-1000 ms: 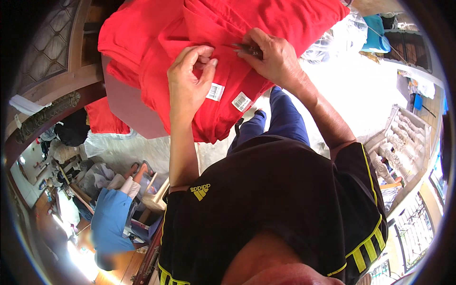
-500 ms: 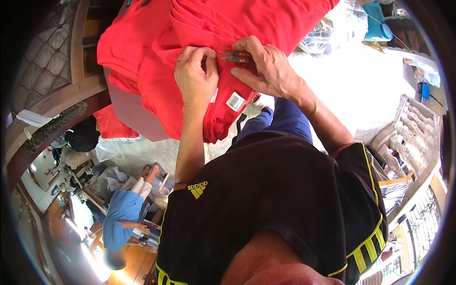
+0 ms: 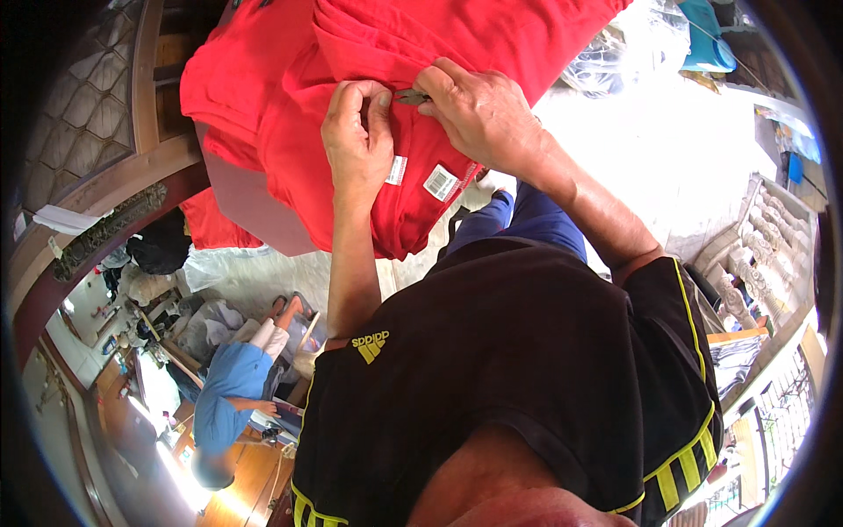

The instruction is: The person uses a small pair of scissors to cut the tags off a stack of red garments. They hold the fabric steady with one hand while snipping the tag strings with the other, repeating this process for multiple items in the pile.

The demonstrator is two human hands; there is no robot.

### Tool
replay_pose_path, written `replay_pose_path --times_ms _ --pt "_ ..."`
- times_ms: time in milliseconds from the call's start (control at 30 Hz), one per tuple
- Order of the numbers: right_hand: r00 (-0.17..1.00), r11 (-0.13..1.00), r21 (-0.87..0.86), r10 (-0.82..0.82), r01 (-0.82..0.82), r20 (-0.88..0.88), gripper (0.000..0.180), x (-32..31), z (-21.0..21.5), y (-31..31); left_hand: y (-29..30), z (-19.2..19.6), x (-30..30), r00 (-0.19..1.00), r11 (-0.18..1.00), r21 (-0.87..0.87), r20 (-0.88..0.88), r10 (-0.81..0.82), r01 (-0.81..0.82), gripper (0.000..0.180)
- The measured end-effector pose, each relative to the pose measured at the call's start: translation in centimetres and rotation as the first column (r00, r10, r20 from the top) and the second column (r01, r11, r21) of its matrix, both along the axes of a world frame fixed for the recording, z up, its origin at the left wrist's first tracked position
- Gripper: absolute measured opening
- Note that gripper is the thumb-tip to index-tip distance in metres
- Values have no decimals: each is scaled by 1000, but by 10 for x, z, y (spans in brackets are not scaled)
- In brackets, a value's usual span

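Note:
Red knit garments (image 3: 255, 105) lie heaped in front of me. My left hand (image 3: 358, 140) rests on the red cloth, its thumb and forefinger pinched together; what is between the tips is too small to make out. In my right hand (image 3: 487, 119) is a small pair of metal thread snips (image 3: 411, 97), blades pointing left. Their tips come right up to my left fingertips. Below the hands, a white label (image 3: 441, 183) with a barcode shows near a stitched edge. Another white label (image 3: 397, 169) lies beside my left wrist.
The heap lies on a mauve surface (image 3: 255, 206) with a wooden lattice frame (image 3: 145, 88) at its left. Clear plastic wrapping (image 3: 632, 48) and a blue container (image 3: 705, 39) stand far right. Lower left, a person in a blue shirt (image 3: 230, 395) is near bundles. A stone balustrade (image 3: 764, 237) stands right.
My right hand has brought the snips left, up to my left fingertips. Their blades, spread before, now look closer together. My left hand keeps its pinch, with the fingers slightly shifted.

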State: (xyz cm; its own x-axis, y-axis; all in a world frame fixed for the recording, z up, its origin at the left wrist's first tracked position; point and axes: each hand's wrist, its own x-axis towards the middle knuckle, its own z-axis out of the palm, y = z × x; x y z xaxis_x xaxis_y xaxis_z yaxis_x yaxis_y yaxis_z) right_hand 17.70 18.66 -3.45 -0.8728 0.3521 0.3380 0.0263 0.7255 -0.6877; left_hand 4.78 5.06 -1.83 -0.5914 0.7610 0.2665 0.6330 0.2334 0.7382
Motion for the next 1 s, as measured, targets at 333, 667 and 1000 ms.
replay_pose_path --times_ms 333,667,1000 --pt "997 996 -33 80 -80 -10 18 10 5 11 -21 -1 -10 983 992 124 176 -59 38 4" --pt "992 967 -231 83 -103 -95 32 16 -4 30 -16 31 -27 793 915 -397 -580 -186 -76 37" --pt "946 954 156 281 -256 -164 25 25 -17 22 -54 49 -9 836 908 -400 -453 -310 120 17"
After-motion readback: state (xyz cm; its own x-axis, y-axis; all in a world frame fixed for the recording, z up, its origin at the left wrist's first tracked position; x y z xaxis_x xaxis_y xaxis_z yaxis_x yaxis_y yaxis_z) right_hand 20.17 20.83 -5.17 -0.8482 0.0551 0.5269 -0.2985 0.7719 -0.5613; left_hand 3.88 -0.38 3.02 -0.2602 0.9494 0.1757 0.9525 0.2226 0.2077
